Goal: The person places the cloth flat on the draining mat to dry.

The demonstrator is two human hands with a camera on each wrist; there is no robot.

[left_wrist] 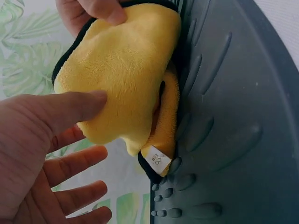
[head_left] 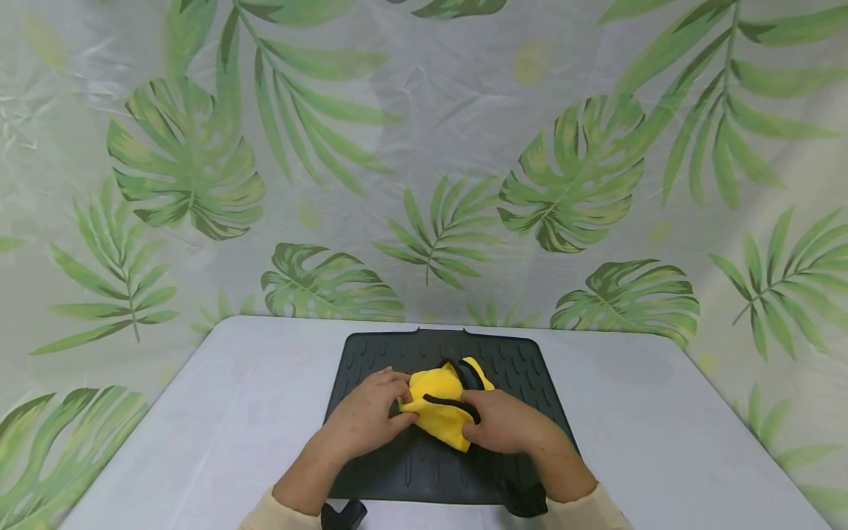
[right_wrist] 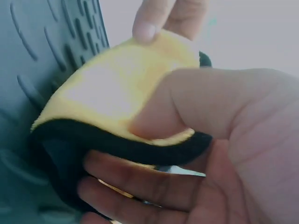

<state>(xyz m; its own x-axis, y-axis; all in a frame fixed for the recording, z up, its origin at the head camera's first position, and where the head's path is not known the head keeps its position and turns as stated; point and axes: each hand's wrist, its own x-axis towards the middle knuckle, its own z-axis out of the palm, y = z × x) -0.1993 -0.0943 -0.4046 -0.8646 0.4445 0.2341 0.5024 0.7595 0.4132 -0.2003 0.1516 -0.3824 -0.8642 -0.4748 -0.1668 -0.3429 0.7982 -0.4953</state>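
Note:
A yellow cloth (head_left: 439, 401) with black edging is bunched over the dark ribbed mat (head_left: 371, 471). On its left side my left hand (head_left: 376, 412) pinches it; in the left wrist view the thumb lies on the yellow face and the lower fingers spread free. My right hand (head_left: 506, 419) grips the opposite side, and the right wrist view shows its thumb on top with fingers (right_wrist: 135, 179) under the black border. A white tag (left_wrist: 156, 159) hangs at a corner of the cloth. Part of the cloth's lower fold touches the mat in the left wrist view.
The mat lies on a white table (head_left: 252, 412) that extends to both sides. Behind it hangs a leaf-patterned sheet (head_left: 457, 162). A black object (head_left: 344, 514) sits by the left wrist, and another dark piece (head_left: 523, 500) is by the right wrist.

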